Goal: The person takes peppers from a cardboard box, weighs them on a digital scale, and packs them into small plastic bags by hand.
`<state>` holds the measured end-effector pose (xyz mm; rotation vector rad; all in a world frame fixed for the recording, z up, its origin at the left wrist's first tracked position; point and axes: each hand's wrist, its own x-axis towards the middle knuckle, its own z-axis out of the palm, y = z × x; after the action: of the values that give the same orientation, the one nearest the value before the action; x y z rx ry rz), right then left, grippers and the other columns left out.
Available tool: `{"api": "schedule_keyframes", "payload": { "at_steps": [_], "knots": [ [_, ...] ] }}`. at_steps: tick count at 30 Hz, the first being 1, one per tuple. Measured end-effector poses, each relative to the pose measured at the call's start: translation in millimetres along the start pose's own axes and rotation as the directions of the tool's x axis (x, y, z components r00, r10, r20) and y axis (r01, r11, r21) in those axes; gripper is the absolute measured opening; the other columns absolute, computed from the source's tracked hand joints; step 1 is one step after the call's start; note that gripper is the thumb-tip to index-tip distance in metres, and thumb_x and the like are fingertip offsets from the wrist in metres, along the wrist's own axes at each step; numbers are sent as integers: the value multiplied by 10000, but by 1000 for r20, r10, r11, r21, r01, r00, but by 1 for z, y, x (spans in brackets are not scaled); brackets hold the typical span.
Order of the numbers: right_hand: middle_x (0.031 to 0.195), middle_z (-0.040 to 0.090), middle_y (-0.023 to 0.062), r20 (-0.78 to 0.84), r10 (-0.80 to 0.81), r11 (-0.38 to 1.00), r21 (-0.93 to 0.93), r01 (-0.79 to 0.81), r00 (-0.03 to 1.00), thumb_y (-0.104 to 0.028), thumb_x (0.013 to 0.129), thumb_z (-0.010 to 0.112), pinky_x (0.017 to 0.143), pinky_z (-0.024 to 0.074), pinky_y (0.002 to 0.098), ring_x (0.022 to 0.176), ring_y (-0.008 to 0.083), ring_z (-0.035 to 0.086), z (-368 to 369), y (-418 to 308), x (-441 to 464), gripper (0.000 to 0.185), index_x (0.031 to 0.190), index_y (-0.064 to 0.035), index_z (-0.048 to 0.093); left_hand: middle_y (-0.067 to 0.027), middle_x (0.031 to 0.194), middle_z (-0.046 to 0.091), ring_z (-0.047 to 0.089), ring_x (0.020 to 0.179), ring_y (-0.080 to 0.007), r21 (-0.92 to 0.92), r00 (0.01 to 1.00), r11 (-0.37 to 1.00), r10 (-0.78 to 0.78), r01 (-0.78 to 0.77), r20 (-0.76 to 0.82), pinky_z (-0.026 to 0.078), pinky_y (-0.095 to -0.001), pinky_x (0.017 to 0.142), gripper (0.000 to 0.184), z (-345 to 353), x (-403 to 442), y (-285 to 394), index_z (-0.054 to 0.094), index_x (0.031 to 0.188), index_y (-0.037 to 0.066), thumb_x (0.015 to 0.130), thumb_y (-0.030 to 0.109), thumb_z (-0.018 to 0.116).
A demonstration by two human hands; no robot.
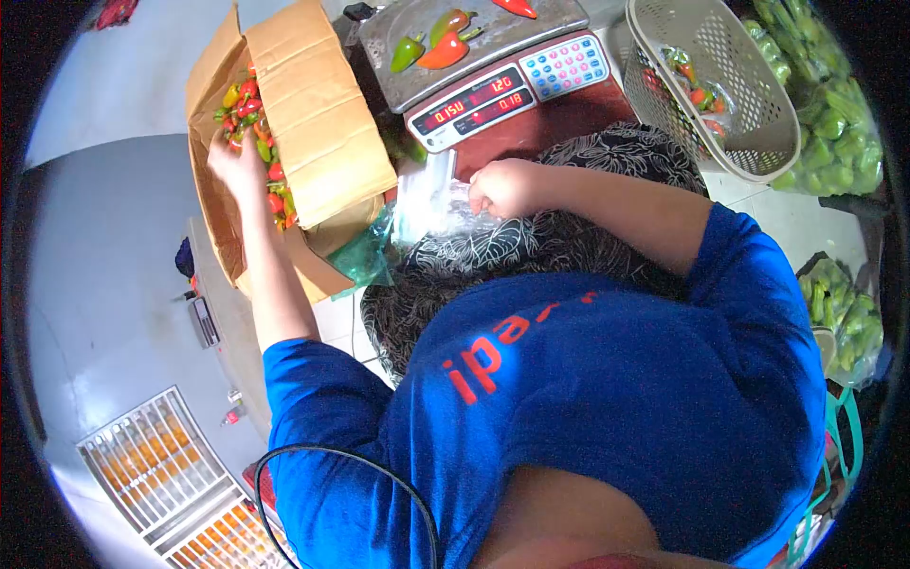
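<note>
My left hand (236,163) reaches into a cardboard box (318,104) and touches a heap of small red, green and yellow peppers (249,109). Its visible fingers are apart; their tips are partly hidden among the peppers. My right hand (507,190) is closed on the edge of a clear plastic bag (450,213) above my lap. A digital scale (507,104) stands just beyond, its red display lit. On its metal plate lie a green pepper (407,54), a red-orange pepper (448,50) and others.
A beige perforated basket (785,142) at the right holds bagged peppers. Clear bags of green vegetables (839,133) stand beyond it, with another bag (839,299) lower right. A black cable (379,463) crosses near my left arm. Green plastic (365,251) lies beside the box.
</note>
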<state>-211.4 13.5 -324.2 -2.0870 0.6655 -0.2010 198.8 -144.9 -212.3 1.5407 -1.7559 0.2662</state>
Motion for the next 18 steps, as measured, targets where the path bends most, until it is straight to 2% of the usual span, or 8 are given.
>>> {"api": "schedule_keyframes", "payload": {
  "at_steps": [1,2,3,6,8,11,15,18],
  "knots": [
    [842,628,118,-24,-25,1000,-19,24,999,-44,649,603,738,486,369,818,282,616,0,0,0,234,871,-60,672,-221,1127,521,474,1092,-296,-226,988,973,-15,50,155,392,-385,928,484,0,0,73,531,1164,-19,751,181,684],
    [837,625,114,-48,-50,998,-38,49,998,-33,643,599,737,485,364,818,279,614,-1,1,1,236,865,-62,673,-215,1147,519,459,1114,-303,-51,995,998,46,-41,88,371,-389,958,461,11,-8,115,544,1148,-13,752,181,677],
    [832,622,110,-72,-76,996,-60,72,995,-23,637,596,736,484,359,817,276,613,-3,3,0,239,859,-64,674,-203,1161,515,451,1120,-318,46,978,985,160,-167,132,346,-402,980,435,27,-6,133,557,1140,14,765,208,660],
    [822,618,101,-208,-129,991,-52,121,970,-6,636,594,737,481,350,814,272,607,-25,15,-9,230,843,-66,676,-199,1074,550,474,1058,-362,-116,840,918,393,-378,373,360,-431,956,427,71,-12,204,577,1100,48,759,294,651],
    [811,617,105,-330,-105,994,-35,99,938,-22,655,606,728,480,345,793,274,608,-48,21,-22,195,832,-68,674,-205,1111,525,492,1044,-362,-108,794,890,445,-442,414,391,-438,927,509,130,-23,198,565,1133,73,749,392,666],
    [804,653,113,-430,24,1000,21,-17,903,-111,683,596,705,497,352,776,264,638,-67,42,-27,183,842,-89,684,-211,1165,482,502,1031,-395,-9,786,956,246,-293,567,427,-439,908,665,166,-47,215,528,1205,129,691,519,686],
    [806,669,115,-525,174,981,24,-190,833,-156,691,591,701,505,362,771,263,650,-74,60,-27,196,851,-90,684,-208,1135,498,507,1024,-391,-11,809,958,247,-285,533,444,-440,879,660,176,-50,222,535,1196,131,681,509,700],
    [803,665,126,-571,140,989,46,-138,809,-152,692,582,702,503,375,772,281,646,-75,65,-23,199,852,-82,678,-212,1116,515,506,1028,-389,32,768,963,194,-268,610,447,-435,868,619,162,-49,225,565,1161,142,673,493,713]
  ]
}}
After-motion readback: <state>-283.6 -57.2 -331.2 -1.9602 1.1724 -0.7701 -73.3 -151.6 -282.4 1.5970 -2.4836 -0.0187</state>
